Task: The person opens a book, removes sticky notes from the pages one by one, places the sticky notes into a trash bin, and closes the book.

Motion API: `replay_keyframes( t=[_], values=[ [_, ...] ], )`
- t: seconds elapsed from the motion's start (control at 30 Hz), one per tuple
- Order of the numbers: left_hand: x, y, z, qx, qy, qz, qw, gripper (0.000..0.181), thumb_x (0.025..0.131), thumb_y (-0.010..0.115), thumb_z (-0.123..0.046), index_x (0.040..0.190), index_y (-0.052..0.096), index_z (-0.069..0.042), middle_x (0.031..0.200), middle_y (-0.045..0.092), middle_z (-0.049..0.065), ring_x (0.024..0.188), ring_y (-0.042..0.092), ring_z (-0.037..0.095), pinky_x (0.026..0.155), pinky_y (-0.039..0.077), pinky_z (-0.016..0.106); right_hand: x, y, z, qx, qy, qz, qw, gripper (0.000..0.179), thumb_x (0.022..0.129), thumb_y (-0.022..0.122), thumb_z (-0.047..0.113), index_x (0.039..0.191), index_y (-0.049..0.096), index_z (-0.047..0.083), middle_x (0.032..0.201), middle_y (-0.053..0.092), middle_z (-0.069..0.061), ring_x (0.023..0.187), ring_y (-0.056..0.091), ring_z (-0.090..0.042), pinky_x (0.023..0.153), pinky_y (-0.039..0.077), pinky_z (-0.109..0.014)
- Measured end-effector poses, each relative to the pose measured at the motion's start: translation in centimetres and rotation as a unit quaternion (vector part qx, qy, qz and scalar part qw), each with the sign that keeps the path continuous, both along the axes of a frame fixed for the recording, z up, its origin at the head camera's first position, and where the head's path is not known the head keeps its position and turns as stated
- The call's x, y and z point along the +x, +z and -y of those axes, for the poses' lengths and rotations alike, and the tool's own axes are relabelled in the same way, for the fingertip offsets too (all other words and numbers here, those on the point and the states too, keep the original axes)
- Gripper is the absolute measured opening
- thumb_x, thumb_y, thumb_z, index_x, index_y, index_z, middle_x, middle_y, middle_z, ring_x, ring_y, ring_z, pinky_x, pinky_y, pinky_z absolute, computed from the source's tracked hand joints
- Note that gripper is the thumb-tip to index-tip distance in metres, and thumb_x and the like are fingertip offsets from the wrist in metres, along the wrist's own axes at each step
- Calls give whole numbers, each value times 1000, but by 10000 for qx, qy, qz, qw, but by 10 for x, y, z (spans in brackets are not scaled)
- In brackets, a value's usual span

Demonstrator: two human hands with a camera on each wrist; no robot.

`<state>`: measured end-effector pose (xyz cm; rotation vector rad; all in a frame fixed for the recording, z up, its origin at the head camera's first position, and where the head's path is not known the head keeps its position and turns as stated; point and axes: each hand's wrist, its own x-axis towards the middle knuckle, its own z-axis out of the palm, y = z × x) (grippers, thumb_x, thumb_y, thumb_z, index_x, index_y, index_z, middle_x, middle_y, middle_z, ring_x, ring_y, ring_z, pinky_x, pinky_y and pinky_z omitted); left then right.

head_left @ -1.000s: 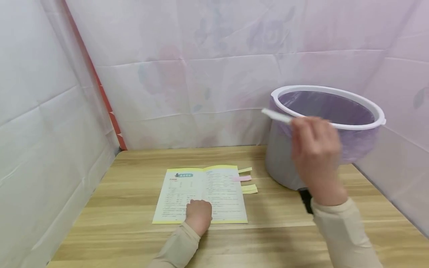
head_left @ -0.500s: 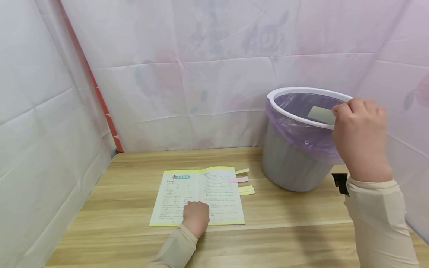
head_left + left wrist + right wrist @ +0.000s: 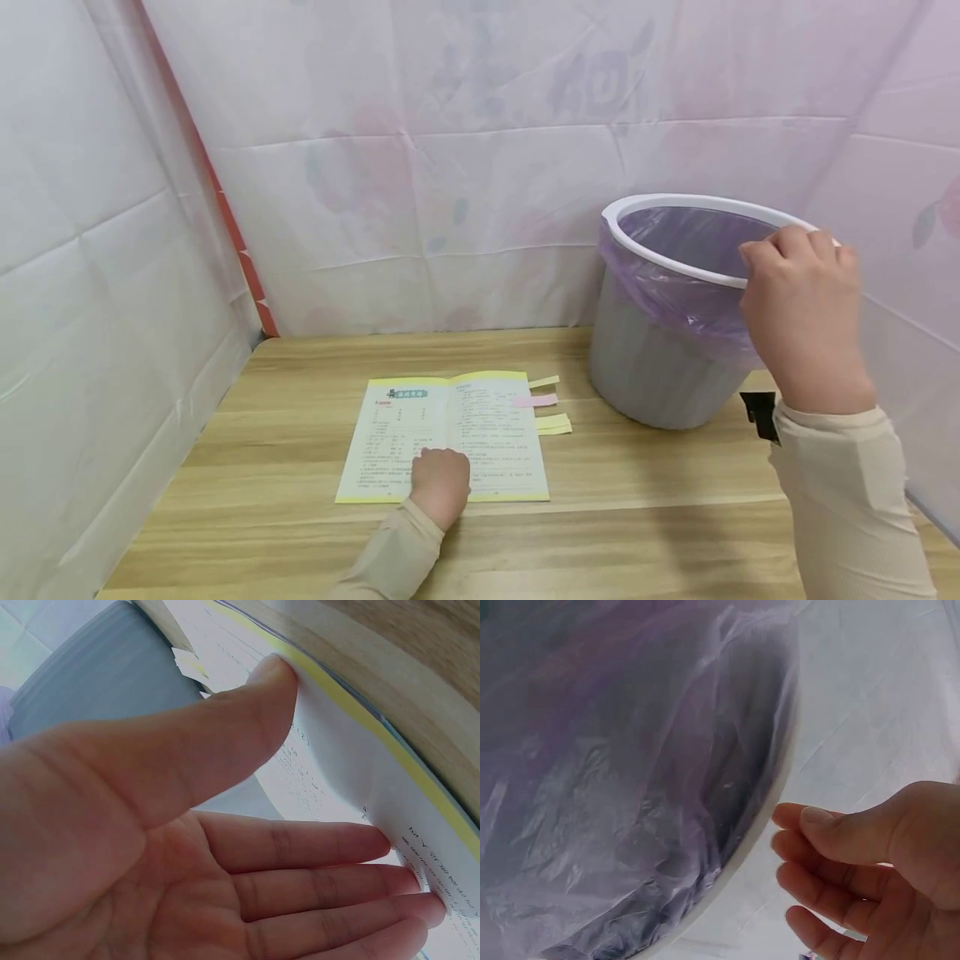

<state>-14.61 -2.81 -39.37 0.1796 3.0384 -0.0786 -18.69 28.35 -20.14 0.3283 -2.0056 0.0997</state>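
I see the left hand [image 3: 441, 485] fingers-out on the open booklet [image 3: 495, 437], gripping nothing; wood-grain tabletop [image 3: 247, 533] under it. Right hand [image 3: 804, 321] loosely curled, nothing held, just beside the lined trash bin [image 3: 660, 367]. Pale floral sheeting [image 3: 510, 183] walls the back.

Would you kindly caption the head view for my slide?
Left hand on an open booklet, right hand by a purple-lined grey bin.
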Motion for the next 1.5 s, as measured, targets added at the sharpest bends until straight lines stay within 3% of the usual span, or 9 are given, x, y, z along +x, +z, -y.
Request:
replay_keyframes(
  t=[0.1,0.2,0.3,0.43,0.63,0.83,1.07,1.27,1.5],
  values=[
    [0,0,0,-9,46,26,10000,34,78,77,-30,92,73,1,94,71,18,100,66,36,87,54,45,3,-2,11,155,368,-259,9989,22,86,45,-12,93,65,-7,86,57,-26,77,48,-51,63,34,-62],
    [-1,0,-1,-17,59,76,10000,35,79,77,-30,95,73,1,98,71,19,103,65,37,89,53,46,3,-10,26,476,994,-392,9931,17,85,51,-11,96,63,-6,85,58,-24,75,49,-48,59,35,-58],
    [0,0,-3,-15,66,98,9999,36,79,77,-31,97,73,0,101,71,19,105,64,37,91,52,46,-3,-28,42,823,1764,-52,9808,20,80,57,-14,97,63,-6,86,58,-22,77,52,-45,62,39,-54],
    [1,-1,-7,-18,74,105,9999,32,81,76,-28,97,73,-1,102,71,18,106,64,36,91,52,45,-17,-74,63,1358,2321,864,9593,23,73,62,-15,94,65,-4,88,59,-16,80,55,-35,66,44,-45],
    [3,0,-12,-130,59,83,9999,25,83,72,-23,96,74,-1,102,71,18,105,65,35,91,52,44,-39,-149,83,2226,2141,1964,9306,16,74,74,-7,75,61,4,77,54,-4,71,50,-20,59,41,-32],
    [6,3,-13,-211,104,118,9997,25,83,72,-22,98,74,-1,103,71,18,105,65,34,92,52,42,-60,-195,88,2586,1546,2682,9150,20,71,83,8,78,65,5,78,57,-3,72,52,-21,63,45,-34],
    [8,3,-14,-226,80,154,9996,27,83,73,-24,98,74,-2,103,71,18,105,65,34,93,51,43,-68,-211,91,2748,1406,2838,9078,28,74,83,15,89,62,3,82,58,-5,77,55,-23,64,46,-35],
    [8,3,-13,-210,22,148,9997,27,83,74,-26,96,74,-2,102,71,16,106,64,34,92,51,43,-68,-208,93,2716,1521,2719,9106,13,80,77,9,83,65,5,82,57,-5,73,51,-21,61,43,-33],
    [8,3,-12,-207,14,134,9997,30,82,75,-28,97,74,-2,102,71,17,107,64,34,92,51,44,-67,-209,94,2813,1493,2650,9102,12,79,77,11,78,66,7,79,56,-3,71,47,-20,62,40,-33]
  ],
)
